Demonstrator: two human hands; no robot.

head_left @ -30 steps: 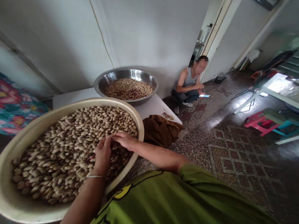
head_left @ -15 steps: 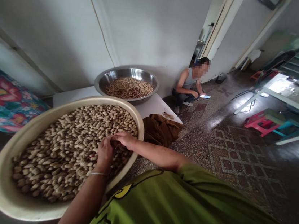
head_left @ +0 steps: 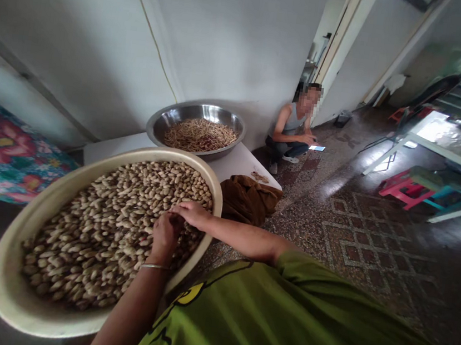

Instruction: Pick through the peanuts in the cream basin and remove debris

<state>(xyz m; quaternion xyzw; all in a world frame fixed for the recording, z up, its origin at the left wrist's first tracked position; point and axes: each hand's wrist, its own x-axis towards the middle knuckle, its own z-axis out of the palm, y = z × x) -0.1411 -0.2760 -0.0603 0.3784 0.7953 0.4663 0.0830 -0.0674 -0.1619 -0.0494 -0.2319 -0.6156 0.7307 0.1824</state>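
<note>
A wide cream basin [head_left: 8,274] is heaped with unshelled peanuts [head_left: 101,229]. Over its near right side my two hands meet, fingertips close together just above the nuts. My left hand [head_left: 165,236], with a bracelet at the wrist, has its fingers curled inward. From the right comes my right hand [head_left: 192,213], its fingers bent and pressed against the left fingertips. Whatever sits between the fingers is hidden by the hands.
Behind the basin, a steel bowl [head_left: 152,124] of thin, straw-coloured pieces stands on a white table [head_left: 237,165]. Brown cloth [head_left: 248,200] lies beside the basin. A person [head_left: 290,126] squats by the wall with a lit phone [head_left: 316,148]. Stools [head_left: 407,188] stand under another table at right.
My hands stay together over the peanuts, with slight finger movement. The squatting person has lifted their head and shifted a hand. The view has moved slightly.
</note>
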